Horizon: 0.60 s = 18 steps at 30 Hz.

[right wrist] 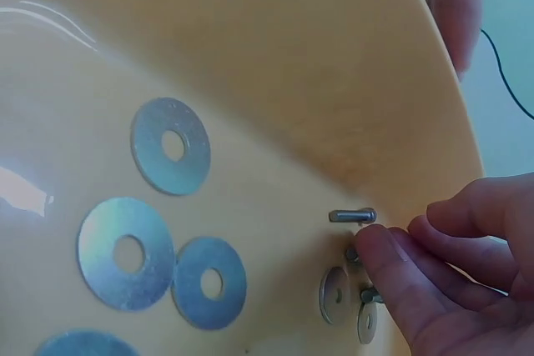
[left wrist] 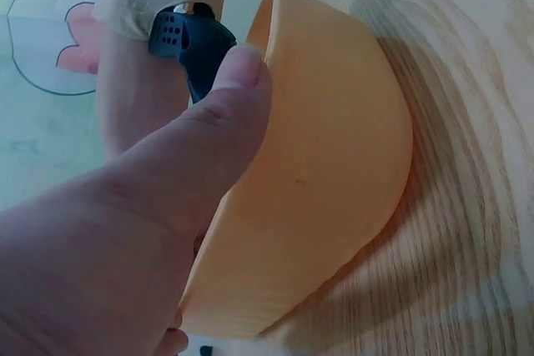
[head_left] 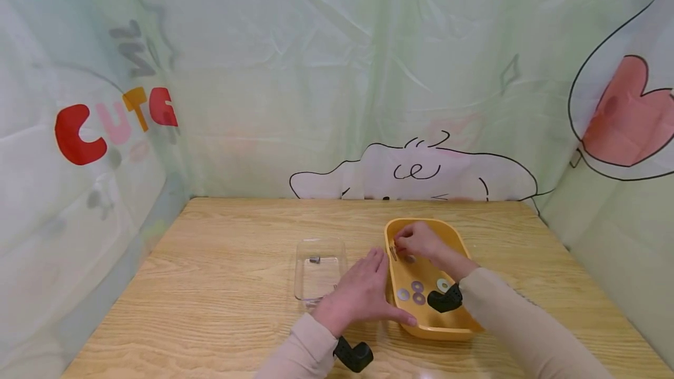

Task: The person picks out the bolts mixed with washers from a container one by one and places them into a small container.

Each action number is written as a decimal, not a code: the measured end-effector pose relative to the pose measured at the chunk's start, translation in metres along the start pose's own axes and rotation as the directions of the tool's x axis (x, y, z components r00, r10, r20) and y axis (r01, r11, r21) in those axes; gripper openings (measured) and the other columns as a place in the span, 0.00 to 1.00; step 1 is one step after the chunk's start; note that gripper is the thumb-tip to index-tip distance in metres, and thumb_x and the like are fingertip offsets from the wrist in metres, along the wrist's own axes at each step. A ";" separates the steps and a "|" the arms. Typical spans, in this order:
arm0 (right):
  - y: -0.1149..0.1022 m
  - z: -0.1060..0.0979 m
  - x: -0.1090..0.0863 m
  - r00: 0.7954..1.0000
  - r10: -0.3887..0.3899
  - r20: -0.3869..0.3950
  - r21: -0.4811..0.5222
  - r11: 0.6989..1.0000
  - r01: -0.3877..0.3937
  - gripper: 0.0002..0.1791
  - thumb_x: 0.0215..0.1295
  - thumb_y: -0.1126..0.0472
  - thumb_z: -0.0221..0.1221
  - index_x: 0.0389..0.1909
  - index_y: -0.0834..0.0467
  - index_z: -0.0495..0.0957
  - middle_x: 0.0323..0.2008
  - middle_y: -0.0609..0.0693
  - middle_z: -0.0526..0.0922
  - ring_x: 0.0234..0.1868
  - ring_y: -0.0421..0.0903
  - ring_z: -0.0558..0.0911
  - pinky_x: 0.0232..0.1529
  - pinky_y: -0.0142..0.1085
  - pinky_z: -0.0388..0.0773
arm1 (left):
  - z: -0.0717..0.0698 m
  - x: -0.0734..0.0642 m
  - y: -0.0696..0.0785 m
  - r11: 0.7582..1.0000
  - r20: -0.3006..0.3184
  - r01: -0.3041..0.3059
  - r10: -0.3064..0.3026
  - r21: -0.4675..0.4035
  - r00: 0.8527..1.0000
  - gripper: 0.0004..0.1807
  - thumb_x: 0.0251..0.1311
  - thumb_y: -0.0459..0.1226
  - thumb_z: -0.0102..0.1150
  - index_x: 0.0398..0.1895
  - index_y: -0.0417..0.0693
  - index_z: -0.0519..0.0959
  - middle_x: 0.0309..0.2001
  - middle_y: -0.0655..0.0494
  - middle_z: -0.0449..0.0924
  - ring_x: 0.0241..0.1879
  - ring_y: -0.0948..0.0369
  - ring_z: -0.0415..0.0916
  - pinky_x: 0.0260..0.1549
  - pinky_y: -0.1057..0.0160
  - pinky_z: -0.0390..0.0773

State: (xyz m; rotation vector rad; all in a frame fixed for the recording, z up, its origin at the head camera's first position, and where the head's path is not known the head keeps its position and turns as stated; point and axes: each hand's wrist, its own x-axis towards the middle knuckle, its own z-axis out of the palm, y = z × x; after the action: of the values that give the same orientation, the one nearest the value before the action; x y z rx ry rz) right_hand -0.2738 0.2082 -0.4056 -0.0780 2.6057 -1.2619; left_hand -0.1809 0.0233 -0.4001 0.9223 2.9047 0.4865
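Note:
A yellow tray point(head_left: 453, 327) lies on the wooden table with several flat steel washers point(right wrist: 170, 145) and small bolts point(right wrist: 352, 216) in it. My left hand point(head_left: 363, 292) lies flat against the tray's left outer wall point(left wrist: 334, 164), fingers straight, with the thumb point(left wrist: 238, 81) pressed on the near rim. My right hand point(head_left: 409, 243) reaches into the far left corner of the tray. Its curled fingertips point(right wrist: 385, 258) pinch at a small bolt beside two little washers; the thumb is hidden.
A clear plastic box point(head_left: 320, 268) stands just left of my left hand with one small bolt point(head_left: 315, 260) inside. Printed plastic sheeting walls in the table at the back and on both sides. Black wrist cameras point(head_left: 444, 300) sit on both forearms.

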 end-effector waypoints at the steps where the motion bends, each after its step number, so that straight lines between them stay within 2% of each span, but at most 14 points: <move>1: 0.000 0.000 0.000 1.000 0.000 0.001 -0.001 1.000 0.000 0.15 0.71 0.68 0.52 0.51 0.74 0.78 0.45 0.66 0.84 0.43 0.56 0.86 0.49 0.45 0.85 | 0.000 0.000 0.000 1.000 -0.003 -0.007 0.007 0.001 1.000 0.71 0.41 0.76 0.61 0.80 0.45 0.43 0.79 0.47 0.49 0.78 0.54 0.51 0.75 0.59 0.59; 5: -0.001 0.002 0.000 1.000 -0.026 0.004 -0.018 1.000 0.026 0.14 0.69 0.68 0.54 0.48 0.73 0.80 0.42 0.65 0.85 0.40 0.54 0.86 0.45 0.43 0.86 | 0.000 0.000 0.002 0.999 -0.020 -0.023 0.024 0.036 1.000 0.72 0.40 0.77 0.60 0.80 0.43 0.44 0.79 0.47 0.49 0.78 0.55 0.51 0.75 0.59 0.59; 11: -0.002 0.007 0.000 0.999 -0.032 0.001 -0.047 0.998 0.032 0.12 0.67 0.69 0.55 0.44 0.72 0.82 0.36 0.60 0.86 0.35 0.50 0.85 0.38 0.35 0.84 | 0.000 0.001 0.004 0.999 -0.003 -0.015 0.015 0.040 1.000 0.72 0.41 0.76 0.60 0.80 0.43 0.44 0.80 0.48 0.48 0.78 0.56 0.50 0.75 0.60 0.58; 18: -0.004 0.011 -0.002 0.998 -0.059 -0.001 -0.145 0.988 0.058 0.10 0.65 0.68 0.58 0.43 0.69 0.84 0.32 0.55 0.83 0.31 0.45 0.79 0.32 0.32 0.79 | -0.002 0.002 0.005 0.999 0.009 -0.008 0.008 0.053 1.000 0.72 0.40 0.76 0.60 0.79 0.42 0.45 0.79 0.49 0.50 0.78 0.56 0.51 0.74 0.60 0.59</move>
State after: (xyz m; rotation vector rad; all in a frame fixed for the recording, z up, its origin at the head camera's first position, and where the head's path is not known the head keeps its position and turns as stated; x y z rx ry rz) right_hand -0.2697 0.1978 -0.4087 -0.1781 2.7153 -1.0896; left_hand -0.1806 0.0278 -0.3965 0.9404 2.9207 0.4064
